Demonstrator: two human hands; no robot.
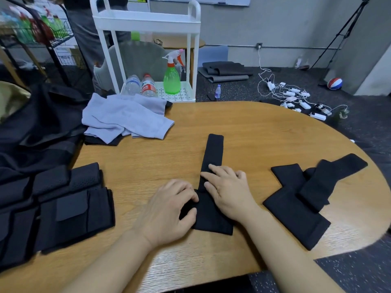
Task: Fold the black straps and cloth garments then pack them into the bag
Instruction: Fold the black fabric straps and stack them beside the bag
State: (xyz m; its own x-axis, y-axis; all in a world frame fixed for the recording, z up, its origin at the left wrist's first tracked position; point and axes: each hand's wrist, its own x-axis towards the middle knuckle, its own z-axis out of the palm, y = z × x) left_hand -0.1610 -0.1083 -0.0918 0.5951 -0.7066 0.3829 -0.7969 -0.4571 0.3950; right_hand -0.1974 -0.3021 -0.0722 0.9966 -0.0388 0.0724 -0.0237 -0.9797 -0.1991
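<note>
A long black strap [212,153] lies on the wooden table [264,132], running away from me. My left hand [169,210] pinches the strap's wide near end between thumb and fingers. My right hand [227,190] presses flat on its middle, fingers spread. To the right lie two more black straps [304,199], crossed over each other. A stack of folded black straps [63,208] sits at the left. Pale grey-blue cloth garments [127,117] lie crumpled at the far left of the table. The black bag [38,127] slumps open beside them.
Beyond the table stands a white cart [148,24] holding water bottles [141,85] and a green spray bottle [172,77]. Chargers and cables [292,96] litter the dark floor at the right. A wire rack [42,32] stands at the back left.
</note>
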